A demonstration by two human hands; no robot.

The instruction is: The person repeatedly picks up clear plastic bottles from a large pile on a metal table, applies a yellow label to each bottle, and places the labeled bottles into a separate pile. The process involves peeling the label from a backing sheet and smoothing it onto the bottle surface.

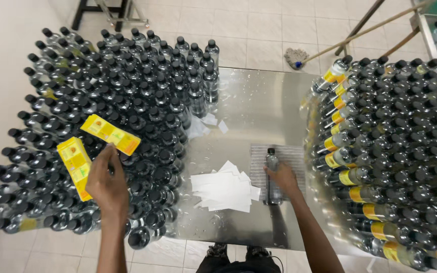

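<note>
Bottle (272,177) clear, black-capped, lying on steel table (259,101) | right hand (283,178) grip closed on it; left hand (107,182) grip open over yellow labels (110,134)

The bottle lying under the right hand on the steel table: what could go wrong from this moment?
1. The bottle lies on its side under the right hand; it may roll on the wet steel table.
2. The left hand reaches over upright unlabelled bottles toward yellow labels; a bump could topple several.
3. Loose white paper pieces may stick to the wet surface.
</note>
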